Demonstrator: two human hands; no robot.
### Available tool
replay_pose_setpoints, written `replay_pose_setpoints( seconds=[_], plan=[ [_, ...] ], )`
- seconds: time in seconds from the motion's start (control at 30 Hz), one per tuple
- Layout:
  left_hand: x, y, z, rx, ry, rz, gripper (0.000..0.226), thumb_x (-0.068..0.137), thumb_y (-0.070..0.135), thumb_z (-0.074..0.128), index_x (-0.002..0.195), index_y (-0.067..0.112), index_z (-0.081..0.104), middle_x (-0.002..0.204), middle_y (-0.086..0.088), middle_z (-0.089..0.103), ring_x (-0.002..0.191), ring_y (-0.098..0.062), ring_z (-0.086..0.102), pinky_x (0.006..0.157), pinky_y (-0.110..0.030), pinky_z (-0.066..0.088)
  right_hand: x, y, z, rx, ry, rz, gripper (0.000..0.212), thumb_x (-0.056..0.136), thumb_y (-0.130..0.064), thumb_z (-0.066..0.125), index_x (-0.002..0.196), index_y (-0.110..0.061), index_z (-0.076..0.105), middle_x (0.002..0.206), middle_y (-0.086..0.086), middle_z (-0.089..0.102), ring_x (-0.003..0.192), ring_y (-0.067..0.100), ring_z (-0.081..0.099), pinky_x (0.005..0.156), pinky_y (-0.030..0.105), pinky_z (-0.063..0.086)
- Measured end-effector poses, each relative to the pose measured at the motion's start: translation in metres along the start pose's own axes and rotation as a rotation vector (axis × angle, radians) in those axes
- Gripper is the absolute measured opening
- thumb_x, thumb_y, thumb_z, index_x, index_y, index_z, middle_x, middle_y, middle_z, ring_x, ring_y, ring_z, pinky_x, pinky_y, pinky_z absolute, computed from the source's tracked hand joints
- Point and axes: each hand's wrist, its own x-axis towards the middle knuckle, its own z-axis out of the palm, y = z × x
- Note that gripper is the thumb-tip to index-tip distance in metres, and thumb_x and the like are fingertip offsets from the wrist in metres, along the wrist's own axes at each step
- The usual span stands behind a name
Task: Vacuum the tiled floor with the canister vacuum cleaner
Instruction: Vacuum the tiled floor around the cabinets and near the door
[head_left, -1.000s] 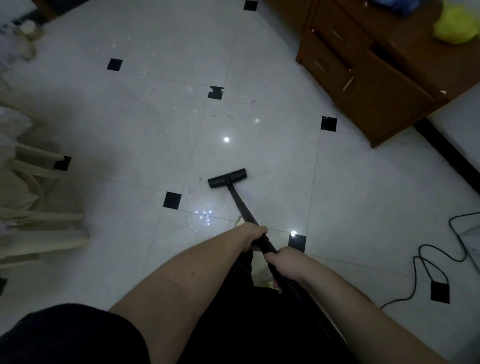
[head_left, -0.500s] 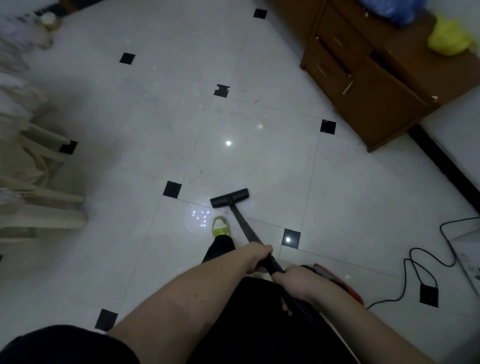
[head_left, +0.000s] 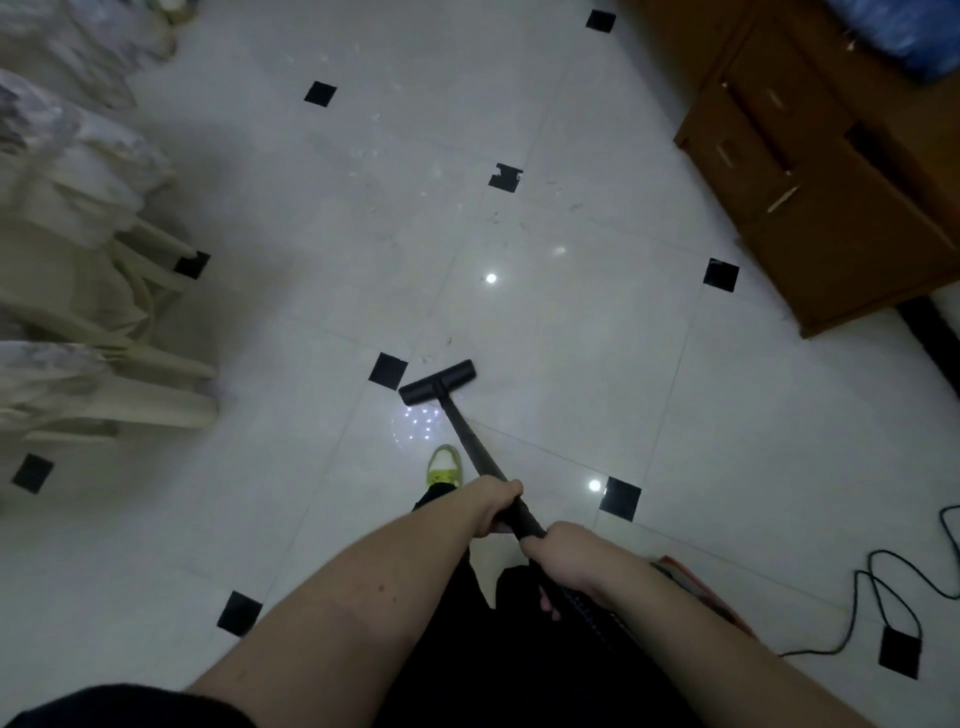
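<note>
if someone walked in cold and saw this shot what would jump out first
First, the two bare forearms reaching up from the bottom edge, the left hand and the right hand both gripping the black vacuum wand, whose floor head sits on the pale tiled floor at mid-frame. Next, the brown wooden cabinet at upper right and the stacked cream plastic chairs along the left edge.

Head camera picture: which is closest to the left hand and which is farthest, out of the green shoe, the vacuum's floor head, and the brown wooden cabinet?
Counting out from the left hand that grips the wand:
1. Green shoe, just beyond the hand, slightly left.
2. Floor head, farther ahead at the wand's far end.
3. Wooden cabinet, far off at the upper right.
</note>
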Motion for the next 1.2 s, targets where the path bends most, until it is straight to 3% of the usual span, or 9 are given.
replay_pose_setpoints(
  seconds=[0.17,0.3,0.43,0.57,0.67,0.73,0.87,1.0,1.2],
  plan=[
    [0.01,0.025,-0.048,-0.024,0.068,0.046,0.011,0.092,0.015,0.051,0.092,0.004,0.049,0.077,-0.01,0.06,0.07,-0.023,0.064,0.046,-0.026,0.051,0.015,-0.052,0.019,0.028,0.04,-0.006,0.032,0.096,-0.027,0.041,0.106,0.002,0.05,0.063,0.018,0.063,0.038,0.022,0.058,0.047,0.025,0.05],
    [0.016,0.049,-0.079,-0.073,0.034,0.051,0.011,0.09,0.012,0.052,0.088,0.003,0.047,0.08,-0.014,0.06,0.091,-0.036,0.068,0.075,-0.043,0.058,0.015,-0.094,0.026,0.002,0.066,-0.03,0.03,0.097,-0.025,0.041,0.104,0.002,0.052,0.071,0.019,0.061,0.034,0.016,0.058,0.046,0.024,0.048],
    [0.02,0.076,-0.11,-0.067,-0.001,0.034,0.015,0.091,0.015,0.051,0.097,0.001,0.05,0.087,-0.014,0.061,0.1,-0.035,0.067,0.083,-0.044,0.057,0.028,-0.132,0.031,0.006,0.104,-0.022,0.028,0.094,-0.024,0.041,0.1,0.001,0.051,0.059,0.017,0.062,0.036,0.021,0.058,0.046,0.025,0.05],
    [0.022,0.094,-0.133,-0.041,-0.001,0.04,0.013,0.093,0.014,0.05,0.093,0.002,0.051,0.089,-0.015,0.062,0.093,-0.032,0.065,0.084,-0.043,0.056,0.039,-0.161,0.034,0.037,0.137,-0.011,0.022,0.091,-0.022,0.043,0.087,-0.002,0.051,0.057,0.017,0.062,0.052,0.031,0.062,0.059,0.037,0.055],
    [0.021,0.098,-0.14,-0.008,-0.003,0.036,0.014,0.094,0.014,0.05,0.084,0.005,0.05,0.082,-0.011,0.061,0.089,-0.029,0.064,0.086,-0.041,0.056,0.038,-0.169,0.035,0.025,0.143,-0.003,0.021,0.091,-0.022,0.043,0.087,-0.003,0.051,0.059,0.016,0.063,0.05,0.029,0.062,0.053,0.029,0.052],
    [0.015,0.096,-0.139,0.013,-0.008,0.026,0.014,0.094,0.014,0.049,0.085,0.005,0.05,0.08,-0.009,0.06,0.084,-0.027,0.064,0.08,-0.038,0.057,0.034,-0.165,0.037,0.041,0.135,-0.001,0.02,0.092,-0.022,0.043,0.086,-0.005,0.051,0.057,0.015,0.063,0.043,0.024,0.06,0.049,0.025,0.049],
    [0.0,0.081,-0.127,0.124,0.004,0.02,0.015,0.096,0.016,0.047,0.085,0.006,0.049,0.074,-0.005,0.056,0.061,-0.016,0.056,0.037,-0.022,0.046,0.026,-0.142,0.042,0.05,0.125,-0.024,0.025,0.093,-0.024,0.043,0.085,-0.003,0.054,0.049,0.01,0.063,0.043,0.025,0.059,0.052,0.027,0.049],
    [-0.004,0.056,-0.107,0.148,0.035,0.045,0.012,0.095,0.016,0.049,0.091,0.005,0.048,0.075,-0.007,0.056,0.065,-0.021,0.059,0.044,-0.029,0.047,0.017,-0.106,0.051,0.118,0.112,-0.029,0.03,0.095,-0.027,0.043,0.096,0.001,0.053,0.057,0.015,0.063,0.045,0.026,0.059,0.052,0.028,0.05],
    [-0.023,0.015,-0.074,0.208,0.009,0.04,0.012,0.095,0.016,0.049,0.096,0.004,0.046,0.076,-0.007,0.056,0.062,-0.017,0.056,0.041,-0.027,0.045,-0.008,-0.059,0.067,0.184,0.134,-0.036,0.027,0.097,-0.026,0.042,0.085,-0.004,0.052,0.051,0.012,0.061,0.041,0.023,0.057,0.047,0.024,0.048]
  ],
)
